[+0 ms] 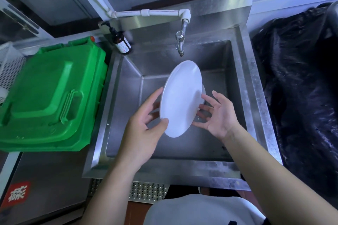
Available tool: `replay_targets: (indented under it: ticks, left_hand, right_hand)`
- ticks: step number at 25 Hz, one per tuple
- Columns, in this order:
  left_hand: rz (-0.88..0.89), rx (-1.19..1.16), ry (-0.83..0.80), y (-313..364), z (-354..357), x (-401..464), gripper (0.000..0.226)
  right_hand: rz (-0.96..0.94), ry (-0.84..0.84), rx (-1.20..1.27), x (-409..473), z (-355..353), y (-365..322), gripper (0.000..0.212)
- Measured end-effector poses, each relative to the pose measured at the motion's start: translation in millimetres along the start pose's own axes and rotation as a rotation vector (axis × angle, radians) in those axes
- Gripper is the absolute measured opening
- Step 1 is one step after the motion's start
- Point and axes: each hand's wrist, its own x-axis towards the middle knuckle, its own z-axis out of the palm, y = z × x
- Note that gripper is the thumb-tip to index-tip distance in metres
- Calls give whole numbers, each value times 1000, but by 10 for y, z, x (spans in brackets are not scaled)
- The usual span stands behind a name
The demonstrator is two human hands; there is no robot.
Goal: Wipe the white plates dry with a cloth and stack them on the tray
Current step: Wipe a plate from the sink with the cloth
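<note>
Over the steel sink (256, 86), the left hand (144, 129) pinches the rim of a smooth round white plate (180, 98), tilted on edge. Right hand (217, 115), fingers spread, touches its back. Beyond hangs the metal tap (181, 42).

White plate (180, 98), plain, no pattern. Bright green bin lid (49, 95); grey steel sink (250, 86); glossy black bag (300, 78). Brown pump bottle (122, 43), white label; red sticker (17, 194), white characters.

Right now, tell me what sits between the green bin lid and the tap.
In the head view, a brown pump bottle stands on the sink's rim, between the green bin lid and the tap.
</note>
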Motion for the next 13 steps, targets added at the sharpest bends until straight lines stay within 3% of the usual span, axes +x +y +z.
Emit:
replay_targets:
  ticks: [5, 13]
  left_hand:
    - [-76, -147, 56, -20, 10, -157, 72]
    - [-152, -185, 42, -100, 176, -351, 77]
  right_hand:
    - [21, -12, -100, -100, -65, -20, 38]
    - [0, 37, -183, -262, -283, 20, 34]
